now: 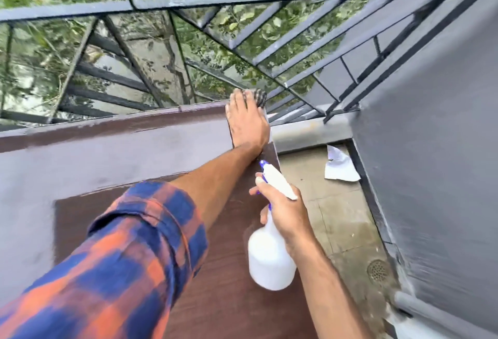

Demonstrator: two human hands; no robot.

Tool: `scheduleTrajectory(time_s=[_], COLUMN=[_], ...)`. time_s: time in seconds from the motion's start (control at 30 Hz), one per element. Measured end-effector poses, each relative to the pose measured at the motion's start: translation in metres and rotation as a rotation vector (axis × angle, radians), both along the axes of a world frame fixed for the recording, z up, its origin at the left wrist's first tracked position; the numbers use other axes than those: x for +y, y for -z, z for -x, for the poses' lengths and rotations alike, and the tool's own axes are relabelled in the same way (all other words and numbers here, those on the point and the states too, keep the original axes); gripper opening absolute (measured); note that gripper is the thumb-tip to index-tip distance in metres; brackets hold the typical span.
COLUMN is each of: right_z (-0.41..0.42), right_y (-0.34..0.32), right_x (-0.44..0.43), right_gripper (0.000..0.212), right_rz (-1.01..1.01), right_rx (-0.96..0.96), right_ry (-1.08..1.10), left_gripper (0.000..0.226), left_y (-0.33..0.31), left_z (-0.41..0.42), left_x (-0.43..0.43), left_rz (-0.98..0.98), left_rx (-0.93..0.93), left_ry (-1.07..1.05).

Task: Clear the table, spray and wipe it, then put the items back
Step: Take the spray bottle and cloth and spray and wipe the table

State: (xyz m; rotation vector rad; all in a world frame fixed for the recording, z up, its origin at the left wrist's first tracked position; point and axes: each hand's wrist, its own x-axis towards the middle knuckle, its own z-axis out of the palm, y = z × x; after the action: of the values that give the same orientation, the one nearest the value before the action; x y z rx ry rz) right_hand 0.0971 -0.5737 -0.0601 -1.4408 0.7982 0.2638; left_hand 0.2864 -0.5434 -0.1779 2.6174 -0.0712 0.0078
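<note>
The brown table [113, 150] fills the lower left, its top shiny with a grey glare. My left hand [248, 120] lies flat at the table's far right corner, pressing a checked cloth [260, 97] whose edge shows past my fingertips. My right hand [283, 212] grips the neck of a white spray bottle [269, 258] with a blue trigger, held above the table's right edge, nozzle pointing away toward the far corner. No other items are on the table.
A dark metal railing [215, 2] runs just behind the table, with foliage beyond. A grey wall [431, 150] stands at the right. On the tiled floor lie a crumpled white paper [339, 166] and a round drain [378, 270].
</note>
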Motion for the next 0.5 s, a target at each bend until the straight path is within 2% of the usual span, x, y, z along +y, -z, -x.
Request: scheduleTrajectory(time_s=[0.17,0.27,0.4,0.5], right_z=[0.018,0.024,0.032,0.037], right_y=[0.001,0.000,-0.005,-0.007], right_x=[-0.026,-0.033,-0.032,-0.026], right_gripper=[0.009,0.014,0.010,0.008], right_rz=[-0.019,-0.017,-0.026,-0.024], right_rx=[0.004,0.006,-0.009,-0.015], right_ry=[0.076,0.087,0.095,0.106], left_gripper=[0.056,0.054,0.047,0.044], left_y=[0.003,0.003,0.006,0.004], left_z=[0.007,0.016,0.043,0.055], left_x=[-0.018,-0.019,-0.023,-0.021], left_rz=[-0.048,-0.076,-0.085,-0.098], left_rx=[-0.015,-0.033,-0.108,-0.108], left_ry=[0.039,0.185,0.487,0.558])
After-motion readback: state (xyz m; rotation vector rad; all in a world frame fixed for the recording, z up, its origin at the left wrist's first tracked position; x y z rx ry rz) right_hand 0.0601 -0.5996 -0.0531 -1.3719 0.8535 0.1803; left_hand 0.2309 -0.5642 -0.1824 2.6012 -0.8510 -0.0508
